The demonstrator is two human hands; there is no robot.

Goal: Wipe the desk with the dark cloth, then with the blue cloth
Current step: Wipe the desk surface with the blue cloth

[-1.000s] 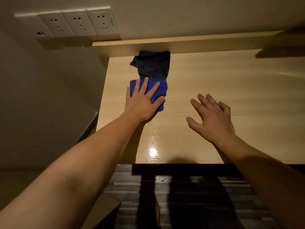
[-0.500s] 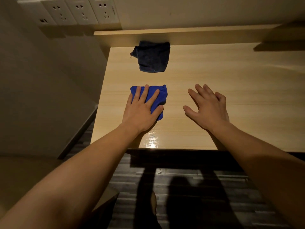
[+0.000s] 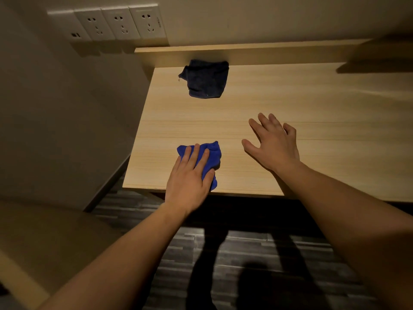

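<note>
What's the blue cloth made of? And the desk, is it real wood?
The blue cloth looks like soft, fuzzy fabric, maybe microfibre: it bunches and wrinkles under the left hand. The desk looks like pale wood-grain laminate or varnished wood, smooth with straight fine lines; real wood or not, I cannot tell.

Desk (image 3: 301, 113): rear cloth (image 3: 204, 80) lies at back left, against the back ledge (image 3: 268, 51). Front cloth (image 3: 213, 153) sits near the front edge, well apart from it, under the flat left hand (image 3: 190, 177). Right hand (image 3: 273, 144) to its right, over the desktop. Socket row (image 3: 120, 23) on the wall behind, left.
</note>
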